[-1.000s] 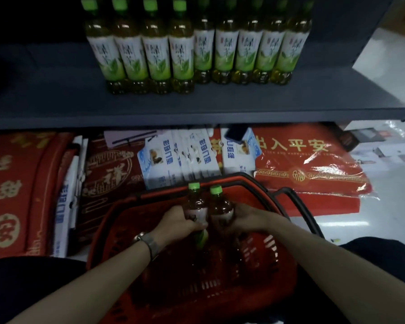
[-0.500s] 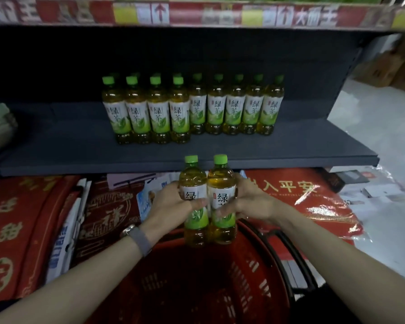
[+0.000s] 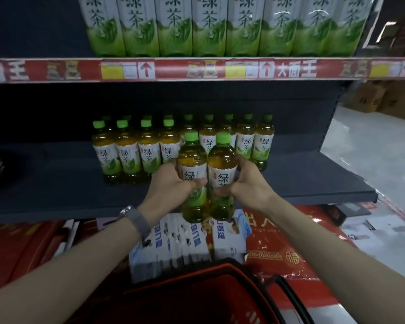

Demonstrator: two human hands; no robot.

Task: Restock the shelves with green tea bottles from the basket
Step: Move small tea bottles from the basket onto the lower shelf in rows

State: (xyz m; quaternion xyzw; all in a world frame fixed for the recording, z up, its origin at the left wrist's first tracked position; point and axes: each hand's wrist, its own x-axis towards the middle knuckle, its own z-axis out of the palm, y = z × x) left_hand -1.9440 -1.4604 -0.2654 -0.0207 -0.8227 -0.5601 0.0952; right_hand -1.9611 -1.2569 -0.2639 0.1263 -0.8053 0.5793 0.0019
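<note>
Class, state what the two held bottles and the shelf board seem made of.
Held bottles: probably clear, glossy plastic; the walls are see-through with small glints. Shelf board: perhaps matt dark-painted metal; flat, dull, thin front edge.

Hands: two. The left hand [image 3: 171,185] grips the left bottle [image 3: 192,157] and the right hand [image 3: 248,183] grips the right bottle [image 3: 222,160], so two bottles are held, side by side between the fingers.

Beyond the fingertips, on the shelf [image 3: 56,183]: nine standing bottles [image 3: 126,155] across the front. Further caps show behind the left four, number not determinable.

Above the fingers: eight large bottles [image 3: 208,26], tops out of view.

Below the fingers: one red basket [image 3: 197,279].

Behind the left fingers, at the wrist: one wristwatch [image 3: 136,220].
</note>
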